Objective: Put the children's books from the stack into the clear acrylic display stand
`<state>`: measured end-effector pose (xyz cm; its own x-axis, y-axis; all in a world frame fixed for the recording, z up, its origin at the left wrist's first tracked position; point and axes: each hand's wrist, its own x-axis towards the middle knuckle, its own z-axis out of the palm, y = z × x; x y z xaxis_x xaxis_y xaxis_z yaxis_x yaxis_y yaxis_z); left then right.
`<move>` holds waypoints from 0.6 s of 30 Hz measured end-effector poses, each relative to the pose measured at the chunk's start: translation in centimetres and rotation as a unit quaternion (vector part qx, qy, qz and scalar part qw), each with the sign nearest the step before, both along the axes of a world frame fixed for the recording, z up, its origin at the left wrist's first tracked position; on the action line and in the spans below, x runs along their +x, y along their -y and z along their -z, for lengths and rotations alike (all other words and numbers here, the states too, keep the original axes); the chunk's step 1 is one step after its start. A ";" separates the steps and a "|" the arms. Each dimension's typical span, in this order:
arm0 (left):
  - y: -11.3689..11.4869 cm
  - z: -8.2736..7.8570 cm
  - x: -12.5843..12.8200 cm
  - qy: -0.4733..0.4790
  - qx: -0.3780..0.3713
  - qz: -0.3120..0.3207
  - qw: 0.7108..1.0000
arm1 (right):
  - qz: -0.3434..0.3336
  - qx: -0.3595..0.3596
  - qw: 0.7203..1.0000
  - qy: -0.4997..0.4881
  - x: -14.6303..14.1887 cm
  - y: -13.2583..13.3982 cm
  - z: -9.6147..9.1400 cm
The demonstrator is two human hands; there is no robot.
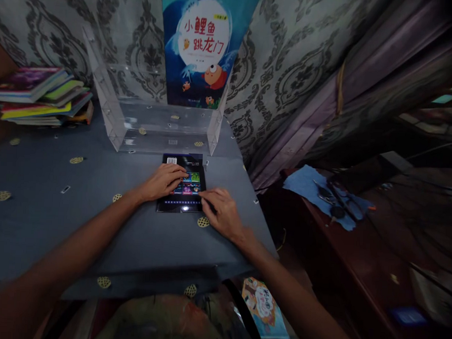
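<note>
Dark book (182, 187) is lying flat just in front of the clear stand (116, 126). Left hand (162, 182) is resting open on the cover, fingers spread and pinning it. Right hand (222, 214) is touching the book's near right corner; cannot tell whether it is pinching the edge. Hands are working apart.

Judgement: the left should be holding the book steady on the cloth while the right is working fingertips under the corner, not dragging it.

Grey tablecloth (61, 218) with gold dots is carrying everything. Blue picture book (206, 45) is standing inside the stand. Book stack (43, 96) is sitting well left of it, patterned curtain (289, 68) is hanging behind it, and blue cloth (307, 184) is lying to its right.
</note>
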<state>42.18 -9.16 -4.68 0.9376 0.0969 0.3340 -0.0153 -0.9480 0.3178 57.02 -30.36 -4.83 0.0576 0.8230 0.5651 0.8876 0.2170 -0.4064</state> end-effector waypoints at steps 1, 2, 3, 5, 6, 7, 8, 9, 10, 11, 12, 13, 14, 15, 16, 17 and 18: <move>0.1 0.0 0.0 0.000 0.000 -0.001 1.000 | -0.019 -0.001 1.000 0.009 -0.8 -0.1 -0.2; 0.1 0.0 0.0 0.000 0.000 -0.002 1.000 | -0.042 -0.004 0.999 0.022 -1.7 -0.4 -0.3; 0.1 0.0 0.0 0.000 0.000 -0.002 1.000 | -0.068 -0.010 0.997 0.036 -2.6 -0.7 -0.4; 0.1 0.0 0.0 0.004 -0.002 -0.002 1.000 | -0.127 -0.030 0.989 0.073 -4.6 -1.6 -0.4; 0.0 0.1 0.0 0.007 -0.003 -0.002 1.000 | -0.151 -0.045 0.983 0.091 -5.5 -2.1 -0.4; 0.0 0.1 0.0 0.009 -0.005 -0.003 1.000 | -0.171 -0.057 0.978 0.106 -6.3 -2.5 -0.4; -0.1 0.2 0.0 0.010 -0.007 -0.003 1.000 | -0.185 -0.066 0.974 0.116 -7.0 -2.8 -0.3; -0.1 0.2 0.0 0.011 -0.009 -0.003 1.000 | -0.190 -0.077 0.971 0.120 -7.5 -3.0 -0.2; -0.1 0.2 0.0 0.010 -0.010 -0.002 1.000 | -0.192 -0.086 0.970 0.119 -7.7 -3.0 -0.2; -0.2 0.2 0.0 0.009 -0.010 -0.001 1.000 | -0.191 -0.094 0.971 0.113 -7.8 -2.9 -0.1; -0.2 0.2 0.0 0.007 -0.010 0.001 1.000 | -0.186 -0.101 0.972 0.105 -7.6 -2.6 -0.1; -0.2 0.2 0.0 0.005 -0.008 0.003 1.000 | -0.181 -0.105 0.973 0.097 -7.3 -2.2 0.0; -0.2 0.2 0.0 0.003 -0.006 0.004 1.000 | -0.175 -0.107 0.975 0.088 -6.9 -1.7 0.0; -0.2 0.2 0.0 0.003 -0.003 0.004 1.000 | -0.170 -0.106 0.976 0.080 -6.5 -1.2 0.0; -0.2 0.3 0.0 0.003 -0.002 0.005 1.000 | -0.165 -0.105 0.978 0.073 -5.9 -0.6 0.0; -0.2 0.3 0.0 0.005 0.000 0.005 1.000 | -0.163 -0.103 0.979 0.064 -5.4 0.0 0.0; -0.2 0.3 0.0 0.007 0.000 0.005 1.000 | -0.162 -0.102 0.980 0.054 -4.9 0.5 0.1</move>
<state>42.18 -8.98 -4.97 0.9339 0.0864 0.3471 -0.0299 -0.9481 0.3166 52.15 -30.87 -4.89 -0.2761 0.8848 0.3754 0.8262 0.4180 -0.3776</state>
